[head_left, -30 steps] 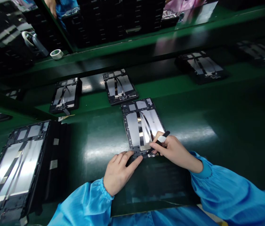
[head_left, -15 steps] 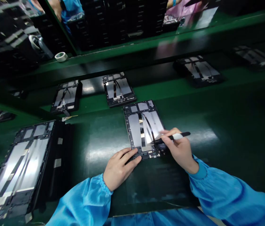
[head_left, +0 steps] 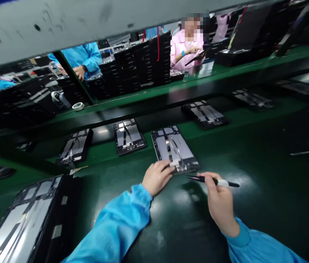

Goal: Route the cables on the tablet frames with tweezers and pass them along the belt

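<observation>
My tablet (head_left: 176,147) lies uncovered on the green desk (head_left: 110,190), near-left corner under my left hand (head_left: 157,178), whose grip is loosely spread. The ribbon cables (head_left: 168,148) lie in place, but closing is undone. My right hand (head_left: 221,206) pinches 1 pair of tweezers (head_left: 222,183), tips apart from the tablet; whether inside work remains, I cannot tell

Tablet (head_left: 175,148) shifted forward; tweezers (head_left: 201,179) now seemingly clear of it.

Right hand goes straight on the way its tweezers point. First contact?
Probably the fingers of the left hand, at the near edge of the opened tablet. The tweezers might graze that edge first; height above the bench is unclear from this view.
</observation>
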A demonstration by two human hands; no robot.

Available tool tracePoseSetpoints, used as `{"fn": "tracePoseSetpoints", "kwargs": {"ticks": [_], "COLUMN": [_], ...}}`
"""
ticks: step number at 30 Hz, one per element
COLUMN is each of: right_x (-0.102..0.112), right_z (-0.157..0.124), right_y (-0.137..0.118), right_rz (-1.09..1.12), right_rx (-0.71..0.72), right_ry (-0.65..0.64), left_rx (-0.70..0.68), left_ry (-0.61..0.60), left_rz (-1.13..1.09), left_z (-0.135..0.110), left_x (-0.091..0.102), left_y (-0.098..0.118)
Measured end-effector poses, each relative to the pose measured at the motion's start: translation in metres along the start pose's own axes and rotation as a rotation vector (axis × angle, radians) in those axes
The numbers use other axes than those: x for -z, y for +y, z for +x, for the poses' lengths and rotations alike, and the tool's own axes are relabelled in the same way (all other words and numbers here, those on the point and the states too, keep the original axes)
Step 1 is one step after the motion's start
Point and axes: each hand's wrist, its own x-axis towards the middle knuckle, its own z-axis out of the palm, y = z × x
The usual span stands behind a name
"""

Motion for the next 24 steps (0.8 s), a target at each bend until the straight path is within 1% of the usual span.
{"fn": "tracePoseSetpoints", "kwargs": {"ticks": [2, 3, 4, 5, 6, 8, 11, 13, 14, 16, 19, 21, 22, 24], "right_x": [-0.003, -0.005, -0.007, -0.010, -0.013, -0.018, -0.025, -0.028, -0.029, -0.031, -0.032, -0.031, -0.031, -0.030], "right_z": [-0.002, -0.004, -0.005, -0.006, -0.007, -0.009, -0.009, -0.008, -0.008, -0.007, -0.005, -0.004, -0.004, -0.004], "right_y": [0.001, 0.001, 0.002, 0.002, 0.003, 0.004, 0.004, 0.004, 0.004, 0.005, 0.009, 0.012, 0.013, 0.015], "right_rz": [-0.050, -0.057, -0.060, -0.060, -0.060, -0.057, -0.053, -0.049, -0.046, -0.037, 0.002, 0.055, 0.084, 0.133], "right_rx": [0.029, 0.036, 0.045, 0.053, 0.061, 0.070, 0.091, 0.103, 0.104, 0.103, 0.081, 0.017, -0.030, -0.123], "right_ry": [-0.067, -0.121, -0.180, -0.232, -0.273, -0.330, -0.389, -0.429, -0.446, -0.463, -0.437, -0.404, -0.394, -0.387], "left_rx": [0.085, 0.145, 0.206, 0.268, 0.339, 0.506, 0.833, 1.006, 1.069, 1.155, 1.207, 1.201, 1.189, 1.155], "left_ry": [0.034, 0.058, 0.083, 0.108, 0.138, 0.210, 0.332, 0.357, 0.362, 0.377, 0.456, 0.524, 0.551, 0.584], "left_rz": [0.023, 0.035, 0.046, 0.053, 0.059, 0.067, 0.063, 0.016, -0.022, -0.110, -0.246, -0.337, -0.384, -0.479], "left_z": [0.046, 0.065, 0.080, 0.089, 0.093, 0.085, 0.050, 0.027, 0.019, 0.012, 0.016, 0.016, 0.013, -0.005], "left_x": [-0.006, -0.006, -0.003, 0.002, 0.010, 0.032, 0.070, 0.089, 0.094, 0.096, 0.092, 0.094, 0.096, 0.102], "left_y": [-0.023, -0.036, -0.049, -0.063, -0.077, -0.105, -0.145, -0.167, -0.176, -0.185, -0.184, -0.174, -0.167, -0.146]}}
